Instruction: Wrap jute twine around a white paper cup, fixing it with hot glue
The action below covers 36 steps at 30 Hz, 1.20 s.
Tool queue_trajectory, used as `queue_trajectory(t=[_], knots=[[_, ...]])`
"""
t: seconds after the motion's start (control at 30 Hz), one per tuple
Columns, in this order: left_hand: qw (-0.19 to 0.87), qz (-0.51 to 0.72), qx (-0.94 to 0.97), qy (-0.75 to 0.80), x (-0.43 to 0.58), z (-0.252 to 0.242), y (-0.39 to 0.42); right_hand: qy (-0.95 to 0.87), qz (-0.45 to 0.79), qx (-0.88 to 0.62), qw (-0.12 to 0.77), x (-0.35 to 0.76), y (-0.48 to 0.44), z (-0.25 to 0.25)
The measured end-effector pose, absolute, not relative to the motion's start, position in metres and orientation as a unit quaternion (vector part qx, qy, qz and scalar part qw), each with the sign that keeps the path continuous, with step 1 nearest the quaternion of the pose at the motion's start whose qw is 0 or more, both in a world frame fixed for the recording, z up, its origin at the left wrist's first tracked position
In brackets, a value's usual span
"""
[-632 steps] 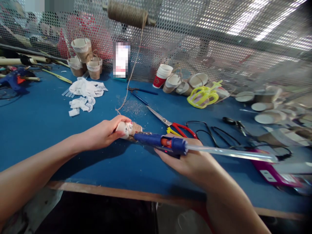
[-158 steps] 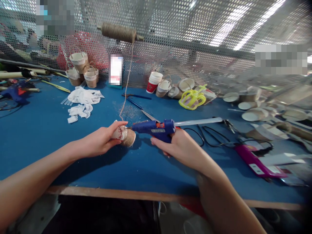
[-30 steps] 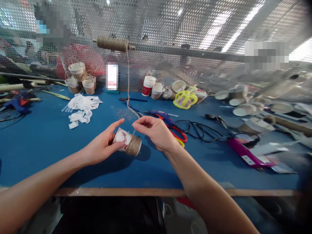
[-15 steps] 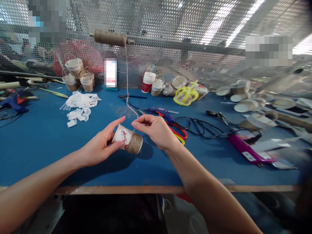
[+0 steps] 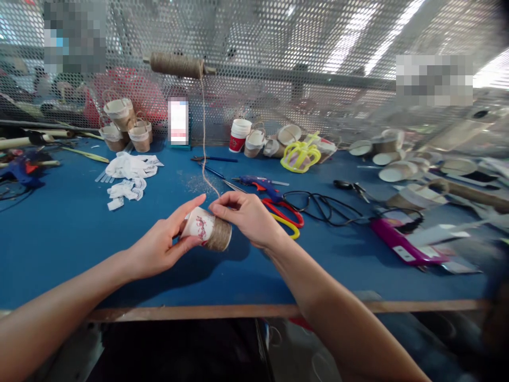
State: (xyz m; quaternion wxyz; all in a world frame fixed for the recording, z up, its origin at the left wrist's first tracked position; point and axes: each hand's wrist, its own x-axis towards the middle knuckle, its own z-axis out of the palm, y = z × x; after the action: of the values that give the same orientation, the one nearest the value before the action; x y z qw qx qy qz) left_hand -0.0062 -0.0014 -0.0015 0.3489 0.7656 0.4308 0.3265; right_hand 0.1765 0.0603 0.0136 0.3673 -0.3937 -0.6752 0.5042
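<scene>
A white paper cup (image 5: 198, 224) with a red print lies on its side above the blue table, its base end wrapped in brown twine (image 5: 220, 234). My left hand (image 5: 165, 239) holds the cup near its rim, thumb in front and fingers behind. The fingertips of my right hand (image 5: 242, 215) pinch the twine strand (image 5: 204, 132) at the upper edge of the wrapped part. That strand runs up to a twine spool (image 5: 177, 64) on a rod at the mesh. The strand's end is hidden by my right fingers.
Right of my hands lie red and yellow scissors (image 5: 292, 225), a blue glue gun (image 5: 260, 183) and its black cable. White scraps (image 5: 131, 167) and twine-covered cups (image 5: 140, 135) sit back left. A yellow crown-shaped piece (image 5: 301, 155) and a purple tool (image 5: 403, 244) are farther right.
My right hand has shifted slightly down and left, now against the wrapped cup. The cup has turned a little in my left hand. The whole view has moved slightly.
</scene>
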Motion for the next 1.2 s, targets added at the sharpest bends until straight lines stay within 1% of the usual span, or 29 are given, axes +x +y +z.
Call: queue_trajectory(t=[0.17,0.3,0.4,0.47,0.53,0.6,0.67,0.83,0.93,1.13,1.2], knots=[[0.358,0.342,0.752,0.435,-0.005,0.002,-0.002,-0.684,0.489,-0.397,0.368,0.175,0.06,0.011],[0.429,0.374,0.704,0.426,-0.001,0.007,-0.002,-0.686,0.477,-0.42,0.355,0.174,0.061,0.007],[0.455,0.416,0.671,0.412,-0.001,0.008,0.0,-0.656,0.514,-0.434,0.344,0.174,0.062,0.009],[0.442,0.43,0.668,0.416,-0.001,0.006,0.002,-0.629,0.57,-0.426,0.312,0.176,0.062,0.012],[0.407,0.431,0.683,0.427,-0.003,0.003,0.004,-0.617,0.624,-0.396,0.272,0.179,0.061,0.017],[0.368,0.43,0.703,0.43,-0.004,0.0,0.005,-0.622,0.646,-0.366,0.25,0.182,0.061,0.021],[0.36,0.428,0.711,0.426,-0.005,-0.001,0.005,-0.645,0.625,-0.359,0.253,0.184,0.06,0.024],[0.447,0.445,0.659,0.409,-0.004,0.004,0.006,-0.739,0.499,-0.364,0.27,0.183,0.059,0.022],[0.473,0.433,0.645,0.416,-0.005,0.007,0.008,-0.765,0.461,-0.359,0.272,0.181,0.057,0.017],[0.413,0.399,0.676,0.462,-0.005,0.008,0.009,-0.768,0.45,-0.355,0.287,0.177,0.051,0.017],[0.414,0.396,0.671,0.471,-0.004,0.008,0.009,-0.776,0.436,-0.354,0.288,0.178,0.05,0.019]])
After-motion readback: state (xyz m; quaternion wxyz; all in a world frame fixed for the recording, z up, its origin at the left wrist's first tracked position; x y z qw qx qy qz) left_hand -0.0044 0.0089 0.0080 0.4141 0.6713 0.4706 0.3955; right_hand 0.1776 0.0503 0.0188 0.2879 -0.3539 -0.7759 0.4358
